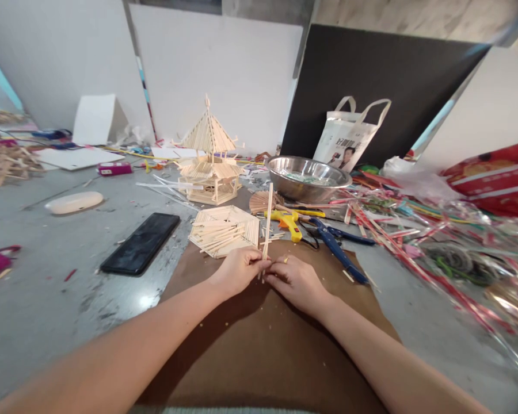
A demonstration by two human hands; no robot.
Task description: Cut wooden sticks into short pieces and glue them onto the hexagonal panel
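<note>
Both of my hands meet over a brown sheet (259, 345) on the floor. My left hand (239, 269) pinches the lower end of a thin wooden stick (267, 218) that stands nearly upright. My right hand (297, 282), with a ring on one finger, has its fingers closed at the base of the same stick. Just beyond my hands lies a flat hexagonal panel of sticks (224, 229). Farther back stands a small pagoda model of sticks (209, 161).
A black phone (141, 242) lies left of the panel. A yellow glue gun (290, 221), blue-handled cutters (339, 247) and a steel bowl (307, 177) sit to the right, beside a heap of coloured wrappers (435, 230). A white bag (349, 135) leans on a black board.
</note>
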